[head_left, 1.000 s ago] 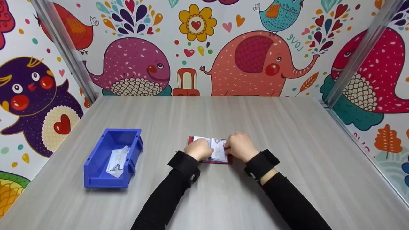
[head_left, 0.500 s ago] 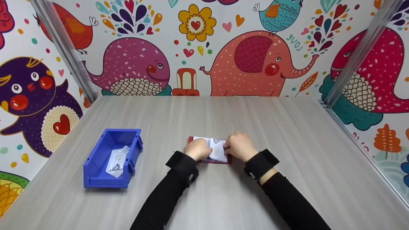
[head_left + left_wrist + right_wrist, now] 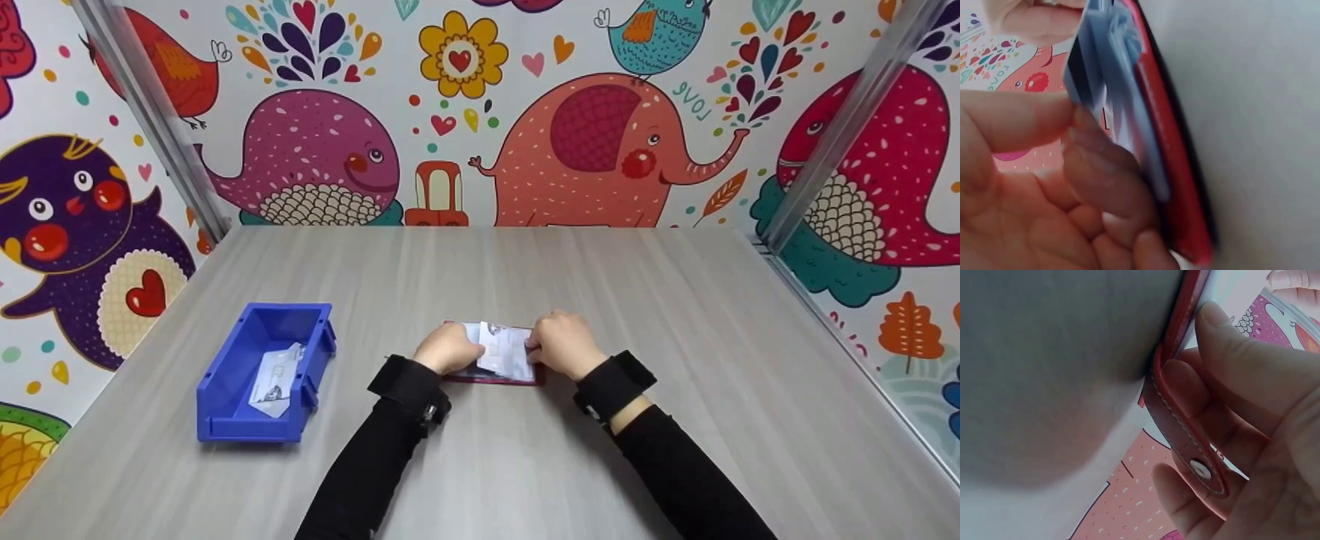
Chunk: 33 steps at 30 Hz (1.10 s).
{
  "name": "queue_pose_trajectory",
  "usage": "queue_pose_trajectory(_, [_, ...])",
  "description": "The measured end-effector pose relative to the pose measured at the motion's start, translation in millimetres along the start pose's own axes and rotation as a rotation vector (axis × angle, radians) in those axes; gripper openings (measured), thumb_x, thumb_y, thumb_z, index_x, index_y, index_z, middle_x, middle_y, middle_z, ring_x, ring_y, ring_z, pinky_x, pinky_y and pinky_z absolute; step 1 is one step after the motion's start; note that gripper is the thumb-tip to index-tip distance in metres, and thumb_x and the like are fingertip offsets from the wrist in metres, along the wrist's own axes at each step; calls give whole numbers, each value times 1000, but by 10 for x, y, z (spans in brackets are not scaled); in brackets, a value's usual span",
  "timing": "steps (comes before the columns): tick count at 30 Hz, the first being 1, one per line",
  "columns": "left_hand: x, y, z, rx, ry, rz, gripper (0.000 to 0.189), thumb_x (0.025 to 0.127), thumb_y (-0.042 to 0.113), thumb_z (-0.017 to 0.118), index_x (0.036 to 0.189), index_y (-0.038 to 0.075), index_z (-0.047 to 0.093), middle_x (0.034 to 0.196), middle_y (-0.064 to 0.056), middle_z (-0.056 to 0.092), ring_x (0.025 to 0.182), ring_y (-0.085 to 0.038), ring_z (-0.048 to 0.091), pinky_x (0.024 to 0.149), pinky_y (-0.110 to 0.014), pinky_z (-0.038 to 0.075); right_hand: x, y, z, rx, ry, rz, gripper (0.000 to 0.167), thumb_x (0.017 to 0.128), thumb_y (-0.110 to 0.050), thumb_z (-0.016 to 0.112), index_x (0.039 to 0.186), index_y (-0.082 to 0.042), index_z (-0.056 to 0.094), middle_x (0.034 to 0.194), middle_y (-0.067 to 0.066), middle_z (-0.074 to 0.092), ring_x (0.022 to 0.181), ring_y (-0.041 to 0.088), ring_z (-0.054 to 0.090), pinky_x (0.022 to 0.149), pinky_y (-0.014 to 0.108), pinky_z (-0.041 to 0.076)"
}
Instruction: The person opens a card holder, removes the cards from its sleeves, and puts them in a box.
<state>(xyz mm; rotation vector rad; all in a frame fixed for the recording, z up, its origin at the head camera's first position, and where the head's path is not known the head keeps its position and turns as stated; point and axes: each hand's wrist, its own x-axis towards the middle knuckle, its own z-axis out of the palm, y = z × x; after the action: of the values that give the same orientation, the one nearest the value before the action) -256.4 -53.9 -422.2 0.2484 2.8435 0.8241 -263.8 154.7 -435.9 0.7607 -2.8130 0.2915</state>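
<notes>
A red card holder (image 3: 1171,180) with clear plastic sleeves lies open on the table between both hands. My left hand (image 3: 448,348) is at its left side and pinches the edge of a sleeve (image 3: 504,351) between thumb and index finger, raising that edge off the pages below. A white printed card shows through the sleeve. At the right edge, my right hand (image 3: 564,346) grips the card holder, its thumb (image 3: 1213,318) on the top page. The holder's strap (image 3: 1185,433), with a metal snap, hangs loose against the right fingers.
Left of the hands stands a blue plastic bin (image 3: 247,429) with white printed cards (image 3: 274,382) in it. The pale wood-grain table (image 3: 480,270) ends at printed cartoon walls (image 3: 450,112) at the back and sides.
My left hand has moved a little to the left, drawing the sleeve's edge with it, so more of the printed card shows. The right hand has stayed in place.
</notes>
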Motion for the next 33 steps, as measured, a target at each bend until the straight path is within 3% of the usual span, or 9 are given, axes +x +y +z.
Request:
queue_pose_trajectory(6, [-17, -58, -46, -76, 5, -19, 19, 80, 18, 66, 85, -1, 65, 92, -12, 63, 78, -24, 55, 78, -38, 49, 0, -3, -8, 10, -16, -5, 21, 67, -16, 90, 85, -8, 81, 84, 6, 73, 77, 31, 61, 71, 44, 49])
queue_pose_trajectory(15, [-37, -115, -74, -131, 20, -25, 14, 79, 13, 63, 85, 1, 63, 87, -10, 59, 76, -23, 52, 75, -37, 48, -7, 0, -13, 18, -25, -9, 20, 68, -16, 89, 85, -9, 81, 85, 6, 73, 78, 30, 61, 72, 44, 49])
queue_pose_trajectory(19, [-36, -133, -72, -139, 36, -20, 9, 77, 12, 62, 77, 5, 58, 81, -8, 56, 72, -23, 51, 69, -35, 46, -8, -4, -15, 30, -28, 2, 20, 68, -16, 89, 84, -9, 81, 84, 6, 73, 78, 31, 61, 72, 45, 49])
queue_pose_trajectory(26, [-53, -142, -71, -145, 72, -21, 13, 78, 12, 61, 69, 10, 51, 74, -5, 53, 67, -21, 49, 63, -32, 42, -9, -4, -11, 26, -14, -8, 21, 67, -16, 89, 85, -9, 81, 85, 7, 73, 79, 31, 62, 73, 45, 49])
queue_pose_trajectory(33, [-73, -150, -65, -115, 106, -16, 31, 81, 14, 56, 58, 16, 37, 60, 2, 35, 57, -17, 38, 54, -28, 30, -26, -1, -16, 37, -8, -10, 17, 68, -15, 89, 82, -11, 81, 84, 6, 73, 78, 32, 60, 70, 47, 48])
